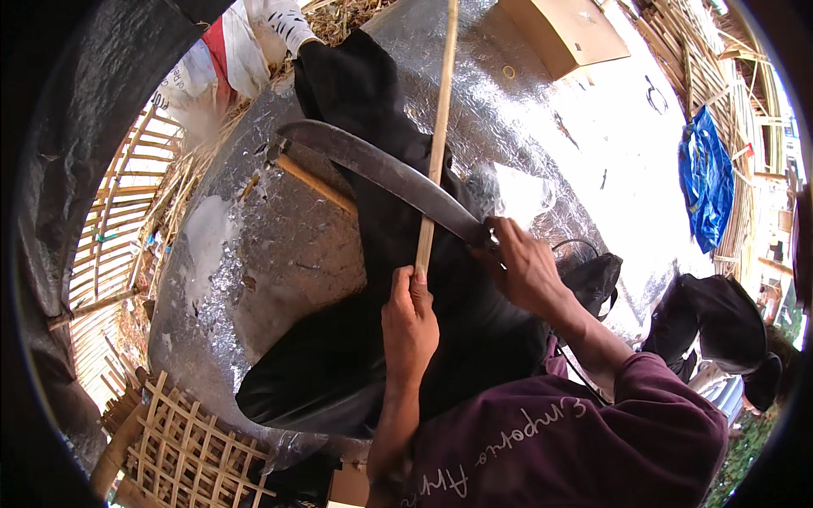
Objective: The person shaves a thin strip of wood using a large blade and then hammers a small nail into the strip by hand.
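Note:
My left hand (409, 326) is closed around the lower end of a long, pale bamboo strip (440, 127), which runs away from me past the top of the view. In my right hand (527, 264) is the handle of a machete (373, 165) with a dark, broad, curved blade. The blade lies across the strip a little beyond my left hand and points to the far left. Whether its edge bites into the strip, I cannot tell. My black-clothed legs (339, 372) are beneath both hands. Beside them lies a wooden-handled tool (318, 184), partly hidden.
A shiny silver foil sheet (288, 279) covers the ground. On it are a cardboard box (567, 38), a small yellowish ring (508, 72) and clear plastic (508, 190). A woven bamboo lattice (190, 444) stands near left, a blue tarp (705, 178) at right. Another person (711, 326) sits at the right edge.

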Available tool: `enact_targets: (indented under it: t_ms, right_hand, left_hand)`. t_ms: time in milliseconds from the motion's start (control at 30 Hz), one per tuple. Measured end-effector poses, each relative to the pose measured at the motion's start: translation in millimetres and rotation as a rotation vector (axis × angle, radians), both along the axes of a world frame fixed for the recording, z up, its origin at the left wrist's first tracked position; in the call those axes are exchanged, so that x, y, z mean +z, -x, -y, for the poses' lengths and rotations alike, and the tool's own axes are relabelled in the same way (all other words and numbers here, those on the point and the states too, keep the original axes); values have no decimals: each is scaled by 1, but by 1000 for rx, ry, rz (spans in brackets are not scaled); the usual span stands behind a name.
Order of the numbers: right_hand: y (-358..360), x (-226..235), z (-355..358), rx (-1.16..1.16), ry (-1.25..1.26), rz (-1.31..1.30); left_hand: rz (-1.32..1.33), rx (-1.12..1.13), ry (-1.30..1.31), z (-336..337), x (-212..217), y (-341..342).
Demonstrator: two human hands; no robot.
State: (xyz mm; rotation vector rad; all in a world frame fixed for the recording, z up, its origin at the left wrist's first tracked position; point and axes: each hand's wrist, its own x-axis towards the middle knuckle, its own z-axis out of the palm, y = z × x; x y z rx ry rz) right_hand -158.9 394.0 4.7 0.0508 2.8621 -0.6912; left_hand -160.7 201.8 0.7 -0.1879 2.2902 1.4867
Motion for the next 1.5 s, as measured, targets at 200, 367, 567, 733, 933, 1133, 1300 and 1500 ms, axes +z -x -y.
enact_targets:
  t_ms: [200,367,567,733,933,1133,1300,1500]
  right_hand:
    - [-3,-12,14,-69,53,-44]
    - [8,-15,7,-54,67,22]
    - [9,-25,5,-146,208,68]
    - [9,-35,-8,-306,650,227]
    - [14,-41,-19,-417,941,428]
    - [6,-35,-9,-482,882,343]
    - [5,-1,18,-283,246,180]
    - [6,-14,12,-343,454,131]
  left_hand:
    - [-101,118,-12,-19,-17,-19]
    - [-23,150,-90,-15,-21,-17]
    - [-42,176,-93,-20,-35,-21]
    - [-13,171,-151,-21,-44,-16]
    - [-9,193,-215,-21,-39,-11]
    - [-51,179,-155,-26,-40,-13]
    - [-64,205,-74,-25,-33,-15]
    - [-101,205,-44,-26,-33,-16]
